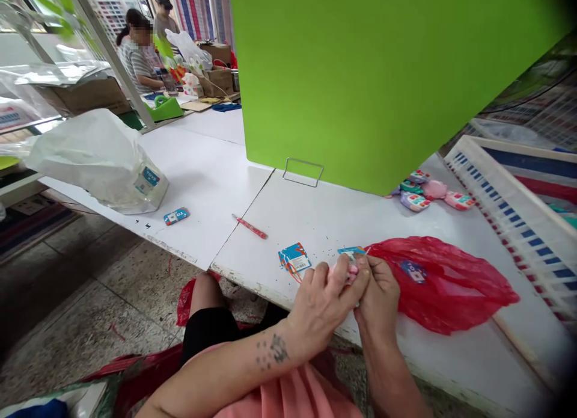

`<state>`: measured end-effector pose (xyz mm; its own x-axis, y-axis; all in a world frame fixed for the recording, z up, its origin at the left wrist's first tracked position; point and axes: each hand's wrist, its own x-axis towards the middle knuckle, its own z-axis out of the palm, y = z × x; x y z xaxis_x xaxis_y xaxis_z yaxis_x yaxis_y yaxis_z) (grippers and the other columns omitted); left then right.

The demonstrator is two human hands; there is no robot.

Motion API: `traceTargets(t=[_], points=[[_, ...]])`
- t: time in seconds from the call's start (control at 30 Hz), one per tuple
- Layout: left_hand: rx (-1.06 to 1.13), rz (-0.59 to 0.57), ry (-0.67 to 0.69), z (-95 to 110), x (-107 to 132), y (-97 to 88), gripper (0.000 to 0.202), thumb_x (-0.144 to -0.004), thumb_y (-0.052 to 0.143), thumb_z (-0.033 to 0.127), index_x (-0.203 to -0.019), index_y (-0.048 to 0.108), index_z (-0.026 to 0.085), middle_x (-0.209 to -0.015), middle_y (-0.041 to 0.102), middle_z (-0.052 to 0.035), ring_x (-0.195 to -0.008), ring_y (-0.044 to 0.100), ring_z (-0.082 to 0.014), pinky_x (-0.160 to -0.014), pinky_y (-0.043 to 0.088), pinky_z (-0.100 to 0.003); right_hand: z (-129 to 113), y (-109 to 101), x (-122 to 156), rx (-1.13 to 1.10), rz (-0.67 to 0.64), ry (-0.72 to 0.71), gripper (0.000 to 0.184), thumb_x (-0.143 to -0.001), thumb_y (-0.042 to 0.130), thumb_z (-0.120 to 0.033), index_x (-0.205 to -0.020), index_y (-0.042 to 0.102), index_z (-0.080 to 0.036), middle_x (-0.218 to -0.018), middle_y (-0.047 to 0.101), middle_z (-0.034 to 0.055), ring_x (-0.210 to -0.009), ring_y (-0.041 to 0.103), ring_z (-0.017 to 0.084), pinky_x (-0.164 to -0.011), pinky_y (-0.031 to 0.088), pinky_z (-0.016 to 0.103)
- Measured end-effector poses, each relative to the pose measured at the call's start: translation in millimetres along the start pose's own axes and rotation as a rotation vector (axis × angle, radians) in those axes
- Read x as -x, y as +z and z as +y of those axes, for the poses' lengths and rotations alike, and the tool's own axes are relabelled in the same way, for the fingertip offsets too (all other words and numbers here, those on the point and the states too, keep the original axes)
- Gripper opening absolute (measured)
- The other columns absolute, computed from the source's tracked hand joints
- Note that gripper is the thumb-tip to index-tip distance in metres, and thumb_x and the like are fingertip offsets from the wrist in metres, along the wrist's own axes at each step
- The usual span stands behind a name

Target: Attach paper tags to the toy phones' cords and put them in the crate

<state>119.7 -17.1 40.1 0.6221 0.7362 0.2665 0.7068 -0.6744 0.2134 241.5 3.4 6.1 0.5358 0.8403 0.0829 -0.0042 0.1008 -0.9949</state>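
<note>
Both hands are at the near edge of the white table (342, 219), pressed together over one small pink toy (348, 272). My left hand (322, 304) has its fingers curled and pinched on the toy from the left. My right hand (378, 295) has thumb and forefinger closed on the toy's top, where a blue tag (350, 250) sticks out. I judge the two-hand pinch steadies the toy while the tag is worked at its top; the exact join is hidden by the fingers.

Just left of the hands lies a stack of blue tags (294, 258) with orange strings, near enough for a short reach. Just right is a red plastic bag (444, 285), flat on the table, mouth toward the hands, with one blue toy (413, 271) showing inside or on it, cannot tell which. Further back, a cluster of small toys (428, 192) sits against the foot of a green divider board (374, 81) that stands upright in a wire clip (303, 171). A red pen (250, 227) lies well left, and a loose blue tag (176, 216) beside a clear plastic bag (97, 159).

The table is two white panels butted together, edge chipped. A white slatted crate (509, 201) is on the right. The floor is speckled stone. Two other people (144, 51) work at a far table among cardboard boxes (216, 78).
</note>
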Motion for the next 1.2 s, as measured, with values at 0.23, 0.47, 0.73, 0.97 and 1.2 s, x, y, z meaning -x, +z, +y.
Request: traceTargets(t=[0.23, 0.47, 0.73, 0.97, 1.2], points=[[0.811, 0.068, -0.163, -19.3, 21.5, 8.9, 0.087, -0.07, 0.072, 0.032, -0.14, 0.021, 0.025, -0.142, 0.028, -0.0152, -0.112, 0.046, -0.0257, -0.088, 0.046, -0.039, -3.7, -12.9, 2.5, 0.255, -0.021, -0.1, 0.03, -0.079, 0.06, -0.045, -0.086, 0.06, -0.016, -0.075, 0.061, 0.0032, -0.066, 0.055, 0.015, -0.061, 0.045, 0.026], [1.371, -0.055, -0.484, -43.7, 38.6, 16.0, 0.028, -0.084, 0.055, 0.038, -0.097, 0.06, 0.014, -0.078, 0.059, -0.0021, -0.061, 0.05, -0.0097, -0.054, 0.043, -0.02, -9.4, -14.9, 1.2, 0.332, -0.089, -0.152, 0.026, -0.082, 0.058, -0.044, -0.08, 0.06, -0.018, -0.074, 0.061, 0.0012, -0.068, 0.055, 0.015, -0.064, 0.043, 0.027], [1.016, -0.005, -0.373, -46.1, 38.3, -2.1, 0.018, -0.085, 0.049, 0.024, -0.084, 0.065, 0.016, -0.078, 0.065, -0.0025, -0.072, 0.056, -0.0134, -0.067, 0.042, -0.022, -14.4, -11.5, 7.4, 0.397, -0.22, -0.149, 0.026, -0.083, 0.056, -0.045, -0.081, 0.059, -0.019, -0.069, 0.059, 0.001, -0.064, 0.055, 0.016, -0.057, 0.044, 0.026], [1.296, -0.053, -0.468, -51.2, 37.2, 6.2, 0.013, -0.076, 0.059, 0.027, -0.073, 0.059, 0.014, -0.071, 0.057, -0.0009, -0.067, 0.05, -0.0115, -0.063, 0.038, -0.023, -9.8, -17.5, 4.7, 0.456, -0.364, -0.14, 0.024, -0.084, 0.054, -0.042, -0.083, 0.059, -0.019, -0.072, 0.062, 0.0017, -0.067, 0.058, 0.017, -0.059, 0.046, 0.027], [2.02, -0.054, -0.738, -47.0, 26.0, 29.6, 0.039, -0.066, 0.072, 0.046, -0.074, 0.054, 0.013, -0.074, 0.058, -0.0014, -0.059, 0.049, -0.0078, -0.06, 0.039, -0.022, -1.7, -25.2, -3.9, 0.642, -0.181, -0.305, 0.025, -0.087, 0.049, -0.04, -0.09, 0.061, -0.018, -0.078, 0.065, 0.005, -0.069, 0.06, 0.019, -0.064, 0.046, 0.029]])
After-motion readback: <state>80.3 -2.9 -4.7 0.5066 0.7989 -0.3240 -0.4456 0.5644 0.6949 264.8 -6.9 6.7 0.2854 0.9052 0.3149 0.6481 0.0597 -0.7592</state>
